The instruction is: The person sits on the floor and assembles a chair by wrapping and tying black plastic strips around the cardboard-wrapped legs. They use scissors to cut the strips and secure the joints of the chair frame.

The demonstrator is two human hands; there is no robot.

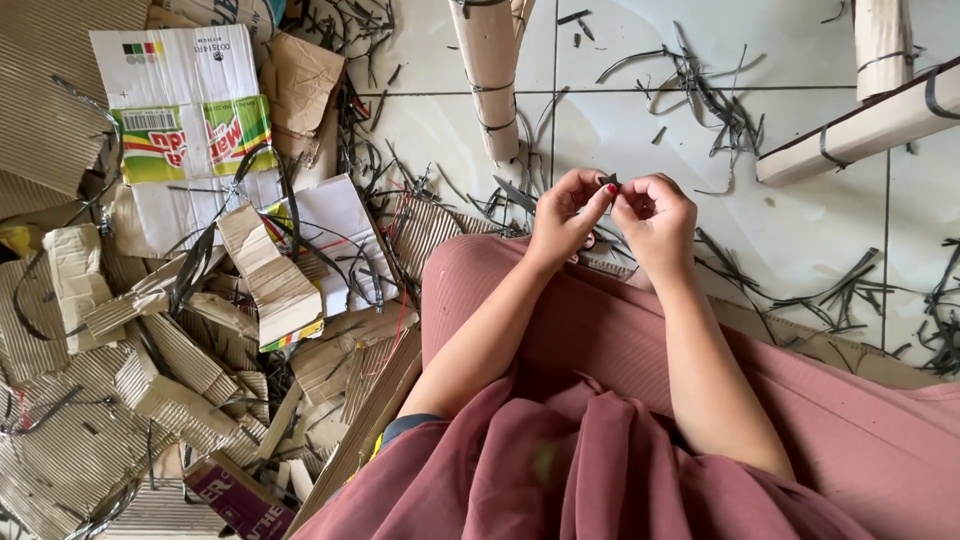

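Cardboard scraps [150,380] heap well off my left hand [562,218]; loose black strips [715,110] litter tiles beyond. Left and right hand [655,222] pinch one small dark strip piece [609,180] between fingertips, above the knee. Risk, I judge: it slips, vanishing among lookalikes.

Take the person's raised knee [470,290] as the marker. Just beyond it, the left hand [562,222] and right hand [655,225] meet fingertip to fingertip, pinching a small strip piece [609,180] between them. Left of the knee, a heap of cardboard scraps [150,350] spreads over the floor, with a flattened printed carton [185,130] lying at its far end. Straight past the knee, a strapped cardboard roll [488,75] lies on the tiled floor [620,110]. Right of the knee, well apart, loose strap offcuts [710,100] litter the tiles, and farther right a strapped bundle [860,130] lies slanted.
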